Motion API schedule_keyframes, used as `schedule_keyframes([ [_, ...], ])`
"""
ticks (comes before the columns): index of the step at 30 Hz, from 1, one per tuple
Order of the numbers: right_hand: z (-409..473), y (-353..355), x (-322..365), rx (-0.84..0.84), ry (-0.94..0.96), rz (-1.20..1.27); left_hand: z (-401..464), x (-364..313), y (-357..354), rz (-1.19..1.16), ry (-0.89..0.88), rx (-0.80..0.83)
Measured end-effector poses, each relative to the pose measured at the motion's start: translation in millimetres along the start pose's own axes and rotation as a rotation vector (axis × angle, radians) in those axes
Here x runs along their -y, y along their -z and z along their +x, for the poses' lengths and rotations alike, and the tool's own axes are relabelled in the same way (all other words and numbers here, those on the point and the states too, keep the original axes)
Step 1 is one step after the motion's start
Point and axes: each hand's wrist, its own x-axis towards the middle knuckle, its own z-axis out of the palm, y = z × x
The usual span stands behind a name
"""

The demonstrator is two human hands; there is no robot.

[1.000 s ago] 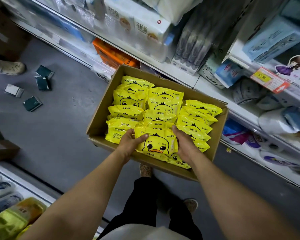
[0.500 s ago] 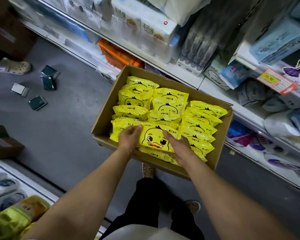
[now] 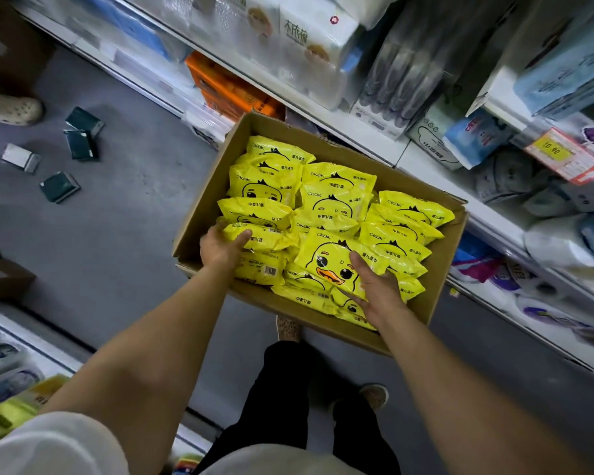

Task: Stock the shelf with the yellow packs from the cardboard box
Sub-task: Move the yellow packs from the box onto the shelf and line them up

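A: What are the hands doing?

B: The right hand [image 3: 374,286] is gripping a yellow duck pack [image 3: 336,262], thumb lying over its face and fingers curling underneath, tilting it up at the near right of the cardboard box [image 3: 199,217]. The left hand [image 3: 220,245] is resting on another yellow pack [image 3: 254,234] at the near left, thumb stretching across the top; its fingers are tucking out of sight, so I cannot tell how tightly it is holding.

A: How are the packs looking?

B: Glossy yellow film, a cartoon duck with an orange beak, dark lettering; one near pack [image 3: 261,269] is showing a barcode. They are filling the box in overlapping rows, and the box is sitting in front of the shelf [image 3: 402,156].

A: Anything differing from half a second ago?

B: Both hands were holding the duck pack then; now the left one is sitting further left on a separate pack, and the duck pack is lying more to the right.

A: What is hard to make out?

B: The shelf goods are blurring, the box's base is hiding behind the arms, and the small dark packets [image 3: 79,145] on the floor [image 3: 117,217] are too small to read.
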Motion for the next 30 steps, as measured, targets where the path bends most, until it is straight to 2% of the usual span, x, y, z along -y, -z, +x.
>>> schedule_keyframes([
  [4, 0, -1, 0, -0.01, -0.018, 0.011, 3, -1, 3, 0.121, -0.061, -0.021],
  [14, -1, -7, 5, -0.014, -0.022, 0.024, -19, -15, -1, -0.056, -0.196, -0.01],
  [22, -7, 17, 4, -0.05, 0.017, 0.128, -52, -30, -1, -0.264, -0.114, -0.048],
  [28, -21, 60, -2, -0.03, 0.073, 0.232, -119, -58, -17, -1.018, 0.137, 0.128],
  [30, -26, 83, -7, -0.007, 0.084, 0.241, -147, -67, -25, -1.183, 0.22, 0.242],
])
